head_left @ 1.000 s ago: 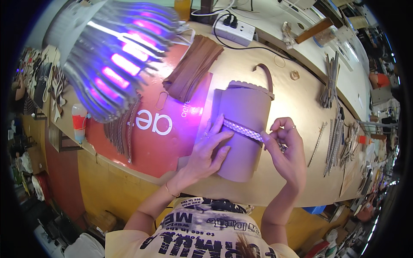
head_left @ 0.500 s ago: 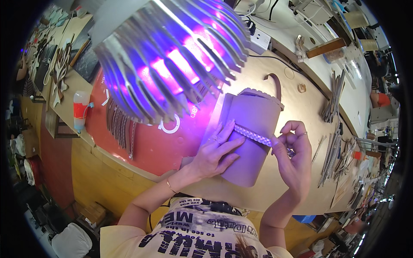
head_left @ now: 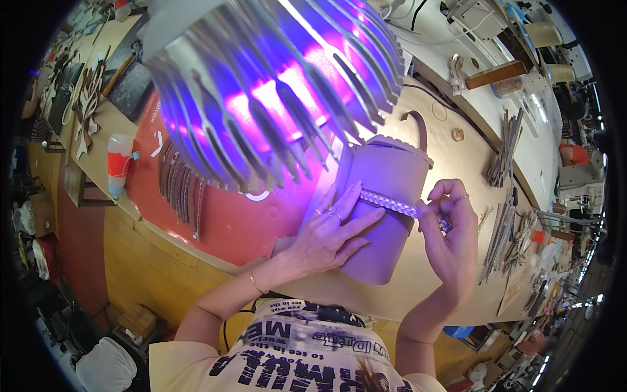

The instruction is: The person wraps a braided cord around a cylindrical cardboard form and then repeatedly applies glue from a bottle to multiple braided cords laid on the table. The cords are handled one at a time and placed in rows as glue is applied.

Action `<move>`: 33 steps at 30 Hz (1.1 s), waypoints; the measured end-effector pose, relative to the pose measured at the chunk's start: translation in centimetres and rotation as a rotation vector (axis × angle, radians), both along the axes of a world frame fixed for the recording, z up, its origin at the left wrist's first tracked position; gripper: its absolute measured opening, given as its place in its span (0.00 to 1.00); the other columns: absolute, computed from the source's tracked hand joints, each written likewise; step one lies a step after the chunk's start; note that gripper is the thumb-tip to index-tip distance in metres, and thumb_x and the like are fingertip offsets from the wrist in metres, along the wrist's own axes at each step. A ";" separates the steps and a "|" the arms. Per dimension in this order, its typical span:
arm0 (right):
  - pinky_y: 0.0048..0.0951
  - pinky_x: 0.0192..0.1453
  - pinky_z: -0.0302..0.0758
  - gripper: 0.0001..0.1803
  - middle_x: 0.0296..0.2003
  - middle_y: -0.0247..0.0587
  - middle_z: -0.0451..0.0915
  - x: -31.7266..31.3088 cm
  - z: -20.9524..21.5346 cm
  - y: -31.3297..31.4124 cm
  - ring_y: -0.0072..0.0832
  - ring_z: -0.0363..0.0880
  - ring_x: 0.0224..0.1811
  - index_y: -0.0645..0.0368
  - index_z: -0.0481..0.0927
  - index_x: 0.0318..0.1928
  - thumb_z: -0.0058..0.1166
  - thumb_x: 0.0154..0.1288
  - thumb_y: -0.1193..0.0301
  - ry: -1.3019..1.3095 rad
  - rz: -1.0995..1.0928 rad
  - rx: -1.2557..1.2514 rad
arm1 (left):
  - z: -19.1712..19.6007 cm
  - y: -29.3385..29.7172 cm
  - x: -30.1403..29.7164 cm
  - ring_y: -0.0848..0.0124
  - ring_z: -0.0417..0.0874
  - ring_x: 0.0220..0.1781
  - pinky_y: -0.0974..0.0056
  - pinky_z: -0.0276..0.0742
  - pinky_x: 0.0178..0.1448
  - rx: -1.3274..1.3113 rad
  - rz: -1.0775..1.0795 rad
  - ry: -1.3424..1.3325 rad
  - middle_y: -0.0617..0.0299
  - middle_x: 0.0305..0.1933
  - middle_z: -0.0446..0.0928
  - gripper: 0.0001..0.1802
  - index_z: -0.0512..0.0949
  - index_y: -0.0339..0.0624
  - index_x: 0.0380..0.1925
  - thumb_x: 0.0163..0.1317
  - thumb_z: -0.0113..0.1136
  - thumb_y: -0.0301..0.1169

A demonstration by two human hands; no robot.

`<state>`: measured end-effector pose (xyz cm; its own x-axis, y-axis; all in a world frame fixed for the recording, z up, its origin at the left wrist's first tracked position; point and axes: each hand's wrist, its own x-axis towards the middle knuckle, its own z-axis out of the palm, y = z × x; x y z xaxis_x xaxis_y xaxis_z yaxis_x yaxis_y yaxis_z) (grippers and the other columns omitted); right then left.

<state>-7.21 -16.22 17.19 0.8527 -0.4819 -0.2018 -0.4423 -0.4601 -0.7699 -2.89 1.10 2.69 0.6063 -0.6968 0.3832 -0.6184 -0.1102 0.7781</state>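
Observation:
A grey-brown rounded form point(head_left: 373, 251), wide like a short cylinder, lies on the table in front of me under purple light. Across its middle runs a braided strip point(head_left: 389, 203), pale and shiny. My left hand point(head_left: 331, 234) rests on the form with fingers spread, its fingertips at the strip's left end. On the right, my right hand point(head_left: 450, 225) pinches the strip's other end at the form's edge, thumb against the bent fingers. Part of the strip shows inside that hand. A curved brown strap point(head_left: 421, 130) sticks up behind the scalloped far edge of the form.
A big finned lamp point(head_left: 274, 91) glowing purple hangs over the table, close to my left hand. Several brown strips point(head_left: 176, 186) lie on a red mat point(head_left: 228, 225). A bottle point(head_left: 119, 164) stands at the left edge. Bundles of strips point(head_left: 503, 228) lie at right.
The lamp appears slightly further right in view. Both hands and the form have shifted slightly right; the left fingers still press at the strip and the right hand keeps its pinch.

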 end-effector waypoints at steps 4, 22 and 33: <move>0.23 0.34 0.72 0.07 0.25 0.39 0.77 -0.5 -0.1 -0.3 0.20 0.76 0.27 0.64 0.70 0.40 0.53 0.62 0.82 0.003 0.008 0.013 | 0.9 0.0 0.1 0.43 0.69 0.69 0.37 0.52 0.74 0.072 -0.039 0.019 0.34 0.71 0.60 0.28 0.74 0.50 0.62 0.60 0.64 0.37; 0.20 0.36 0.69 0.12 0.25 0.36 0.77 3.3 0.8 1.8 0.16 0.74 0.29 0.62 0.68 0.46 0.53 0.64 0.82 -0.093 0.303 -0.037 | 2.0 -0.6 -0.3 0.29 0.51 0.74 0.36 0.44 0.76 0.051 -0.243 0.443 0.28 0.76 0.38 0.38 0.63 0.55 0.70 0.61 0.62 0.50; 0.21 0.39 0.74 0.11 0.29 0.34 0.76 0.6 1.4 -0.5 0.16 0.76 0.32 0.62 0.69 0.42 0.56 0.62 0.82 -0.049 0.141 0.011 | 1.8 -0.5 -1.0 0.33 0.49 0.76 0.43 0.49 0.76 0.182 -0.290 0.411 0.30 0.77 0.31 0.46 0.63 0.54 0.70 0.54 0.69 0.54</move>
